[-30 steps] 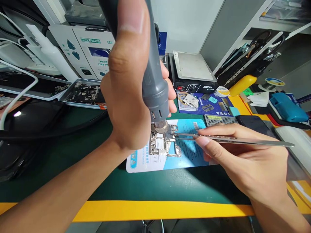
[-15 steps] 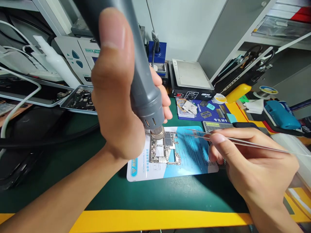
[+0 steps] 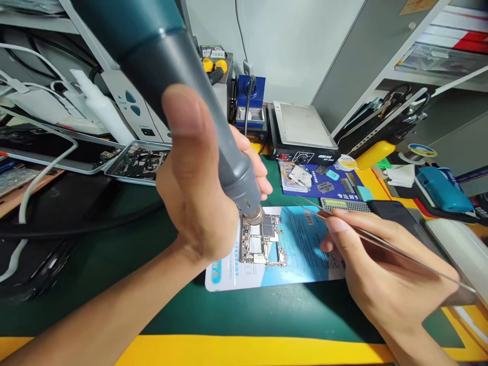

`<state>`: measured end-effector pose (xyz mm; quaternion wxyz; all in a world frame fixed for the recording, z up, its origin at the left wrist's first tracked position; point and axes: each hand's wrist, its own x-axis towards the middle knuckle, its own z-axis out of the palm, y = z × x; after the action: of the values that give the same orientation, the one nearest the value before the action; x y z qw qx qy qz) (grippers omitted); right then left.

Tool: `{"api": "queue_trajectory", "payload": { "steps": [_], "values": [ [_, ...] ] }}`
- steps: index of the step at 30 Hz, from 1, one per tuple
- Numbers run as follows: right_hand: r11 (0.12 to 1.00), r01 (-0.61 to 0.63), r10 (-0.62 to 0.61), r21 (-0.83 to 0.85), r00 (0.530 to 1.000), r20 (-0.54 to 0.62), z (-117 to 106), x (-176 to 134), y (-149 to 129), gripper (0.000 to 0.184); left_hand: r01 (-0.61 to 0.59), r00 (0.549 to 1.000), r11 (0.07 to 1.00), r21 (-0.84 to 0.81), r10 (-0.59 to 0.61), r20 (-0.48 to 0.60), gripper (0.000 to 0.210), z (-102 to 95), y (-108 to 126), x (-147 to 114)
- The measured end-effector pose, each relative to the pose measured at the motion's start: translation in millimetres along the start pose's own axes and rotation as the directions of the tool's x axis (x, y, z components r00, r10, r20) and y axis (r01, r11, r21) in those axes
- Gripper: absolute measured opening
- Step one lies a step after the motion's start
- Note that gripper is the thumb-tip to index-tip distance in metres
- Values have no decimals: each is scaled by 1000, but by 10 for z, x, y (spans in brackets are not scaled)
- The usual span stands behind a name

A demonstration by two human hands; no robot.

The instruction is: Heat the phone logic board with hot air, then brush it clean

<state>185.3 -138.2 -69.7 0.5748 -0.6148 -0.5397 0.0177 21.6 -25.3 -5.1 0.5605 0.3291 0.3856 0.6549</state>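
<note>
My left hand (image 3: 202, 188) is wrapped round the thick grey handle of a hot air gun (image 3: 224, 147), its metal nozzle tilted down over the upper left part of a phone circuit board (image 3: 263, 241). The board lies flat on a blue and white printed card (image 3: 305, 254). To the right, my right hand (image 3: 385, 264) pinches a pair of thin metal tweezers (image 3: 366, 235). Their tips are slightly apart with nothing visible between them, above the card's upper right part and away from the board.
A green mat (image 3: 168, 300) with a yellow edge covers the bench. Behind stands a hot plate (image 3: 305, 134); a metal tray (image 3: 133, 165) of circuit boards sits left. A dark cable (image 3: 84, 226) crosses the left side. A phone (image 3: 396, 216) lies near my right hand.
The hot air gun leans more and its teal upper part now shows. The tweezers have tilted, their tips a little apart from before. The whole view has shifted slightly.
</note>
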Motion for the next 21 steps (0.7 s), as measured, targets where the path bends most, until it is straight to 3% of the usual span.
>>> {"api": "queue_trajectory", "payload": {
  "steps": [2, 4, 12, 17, 21],
  "values": [
    [999, 21, -22, 41, 1000, 9, 33, 23, -5, 19, -122, 991, 992, -3, 122, -60, 86, 52, -30, -68],
    [997, 19, -21, 81, 1000, 19, 60, 38, -10, 22, -177, 983, 984, 25, 178, -54, 85, 66, -49, -125],
    [994, 31, -32, 107, 999, 9, 124, 4, 34, 14, -289, 936, 957, 19, 279, 213, 46, -172, -86, -42],
    [975, 1, 9, 222, 999, -45, 169, -9, 71, 5, -447, 873, 894, 35, 428, 233, 64, -258, -130, 81],
    [926, -187, 178, 328, 982, 58, 80, 143, -8, 15, -531, 826, 844, 81, 494, 271, 75, -359, -179, 151]
  ]
}}
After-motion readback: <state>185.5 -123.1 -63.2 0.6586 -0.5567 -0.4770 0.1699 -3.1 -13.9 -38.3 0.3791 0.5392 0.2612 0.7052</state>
